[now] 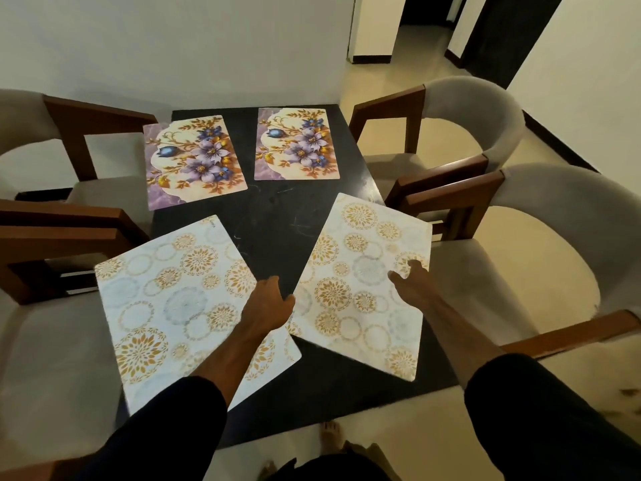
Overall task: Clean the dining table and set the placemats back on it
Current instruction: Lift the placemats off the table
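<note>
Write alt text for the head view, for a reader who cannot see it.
Two hands reach over a dark dining table: the left hand and the right hand both touch the near-right circle-patterned placemat. Another circle-patterned placemat and two floral placemats also lie there.

dark table [274, 223] | two floral placemats [194, 161] flat far side | two gold-circle placemats [173, 300] angled near side

Four placemats, two floral [196, 161] and two gold-circled [173, 300], one table [274, 220], four chairs [485, 133].
</note>
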